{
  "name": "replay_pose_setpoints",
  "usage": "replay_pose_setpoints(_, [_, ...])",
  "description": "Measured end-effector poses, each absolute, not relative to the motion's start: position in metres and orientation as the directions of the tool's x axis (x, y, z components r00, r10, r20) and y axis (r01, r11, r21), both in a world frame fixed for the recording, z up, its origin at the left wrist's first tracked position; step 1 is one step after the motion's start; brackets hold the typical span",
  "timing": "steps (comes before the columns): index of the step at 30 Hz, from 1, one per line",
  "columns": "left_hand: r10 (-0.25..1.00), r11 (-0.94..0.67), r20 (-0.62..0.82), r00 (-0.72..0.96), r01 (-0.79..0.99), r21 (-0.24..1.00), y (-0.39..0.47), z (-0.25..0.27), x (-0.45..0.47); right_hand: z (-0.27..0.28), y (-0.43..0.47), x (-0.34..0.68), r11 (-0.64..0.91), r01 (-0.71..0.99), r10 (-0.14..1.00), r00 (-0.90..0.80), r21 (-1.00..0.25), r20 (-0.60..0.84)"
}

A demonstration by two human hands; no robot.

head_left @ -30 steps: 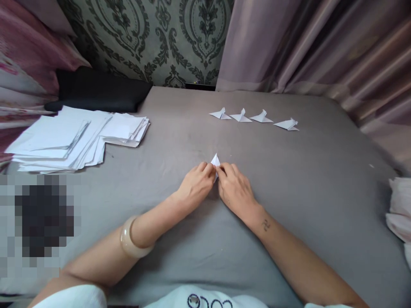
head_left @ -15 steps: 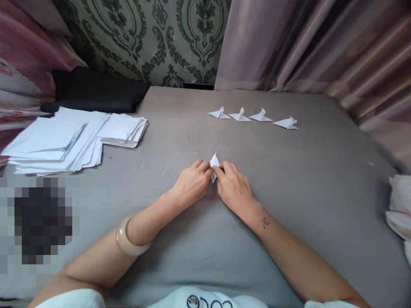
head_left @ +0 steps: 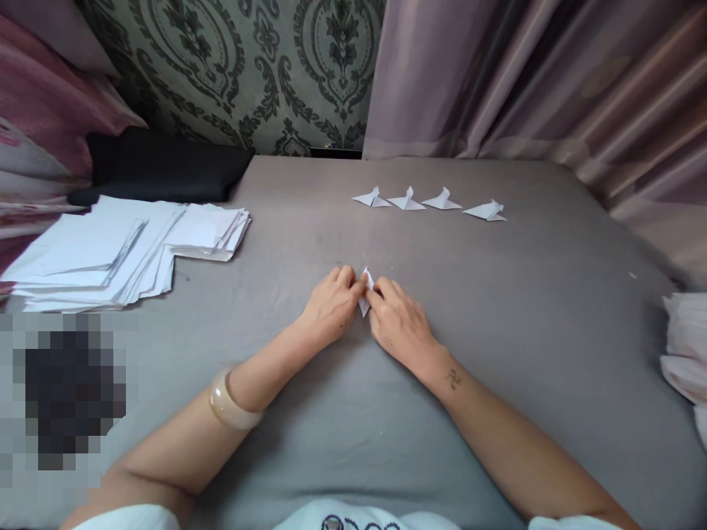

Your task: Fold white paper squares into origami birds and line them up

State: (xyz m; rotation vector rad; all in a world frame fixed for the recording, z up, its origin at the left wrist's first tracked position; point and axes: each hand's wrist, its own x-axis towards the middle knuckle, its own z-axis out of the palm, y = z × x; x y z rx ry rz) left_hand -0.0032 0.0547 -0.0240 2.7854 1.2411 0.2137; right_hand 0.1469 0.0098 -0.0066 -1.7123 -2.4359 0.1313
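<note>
A small piece of folded white paper, pointed at its top and bottom, lies on the grey cloth between my hands. My left hand is closed at the paper's left side, its thumb and fingertips pressing on the upper part. On the right edge, the curled fingers of my right hand pinch the same paper. My fingers cover much of its middle. Farther back stands a row of several folded paper birds, apart from both hands.
A spread stack of white paper sheets lies at the left. Behind it rests a black folded cloth. Curtains hang along the back right, and pale fabric bunches at the right edge. A blurred-out patch covers the lower left.
My left fingertips have moved up and over the upper part of the folded paper. My right hand keeps its grip. The whole view has shifted slightly.
</note>
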Motion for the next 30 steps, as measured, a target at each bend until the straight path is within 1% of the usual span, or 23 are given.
replay_pose_setpoints(2, [0.757,-0.653,0.102,0.645,0.74,0.159,0.054,-0.023,-0.003,-0.006,0.01,0.146,0.34,0.928,0.94,-0.331,-0.155,0.081])
replay_pose_setpoints(3, [0.769,-0.638,0.121,0.628,0.743,0.202,0.054,-0.023,-0.003,-0.005,0.01,0.146,0.342,0.928,0.939,-0.333,-0.147,0.082])
replay_pose_setpoints(5, [0.805,-0.591,0.181,0.566,0.735,0.332,0.054,-0.024,-0.004,-0.005,0.009,0.145,0.352,0.927,0.935,-0.343,-0.128,0.086])
replay_pose_setpoints(7, [0.836,-0.545,0.234,0.496,0.706,0.452,0.055,-0.027,-0.006,-0.006,0.008,0.145,0.356,0.924,0.933,-0.345,-0.138,0.101])
replay_pose_setpoints(9, [0.857,-0.512,0.252,0.45,0.685,0.519,0.056,-0.03,-0.007,-0.01,0.01,0.147,0.329,0.917,0.942,-0.303,-0.226,0.143])
replay_pose_setpoints(13, [0.892,-0.435,0.2,0.406,0.649,0.623,0.059,-0.037,-0.008,-0.022,0.018,0.153,0.178,0.82,0.972,-0.059,-0.544,0.229])
replay_pose_setpoints(15, [0.904,-0.401,0.177,0.389,0.63,0.665,0.061,-0.037,-0.007,-0.027,0.022,0.154,0.124,0.774,0.973,0.028,-0.621,0.23])
replay_pose_setpoints(16, [0.909,-0.386,0.169,0.38,0.622,0.681,0.061,-0.037,-0.007,-0.028,0.023,0.154,0.114,0.762,0.974,0.042,-0.638,0.224])
replay_pose_setpoints(21, [0.923,-0.337,0.141,0.357,0.579,0.742,0.06,-0.033,-0.006,-0.031,0.024,0.152,0.119,0.738,0.983,0.009,-0.665,0.185])
replay_pose_setpoints(24, [0.917,-0.347,0.162,0.364,0.529,0.775,0.058,-0.03,-0.007,-0.031,0.023,0.153,0.122,0.709,0.982,0.018,-0.695,0.19])
replay_pose_setpoints(27, [0.925,-0.336,0.191,0.328,0.473,0.814,0.056,-0.027,-0.007,-0.031,0.023,0.154,0.113,0.681,0.975,0.065,-0.723,0.214])
replay_pose_setpoints(29, [0.929,-0.337,0.219,0.299,0.436,0.834,0.054,-0.023,-0.007,-0.033,0.024,0.154,0.093,0.632,0.972,0.108,-0.769,0.207])
replay_pose_setpoints(30, [0.928,-0.344,0.235,0.29,0.418,0.841,0.053,-0.02,-0.007,-0.034,0.026,0.154,0.083,0.58,0.974,0.125,-0.81,0.189])
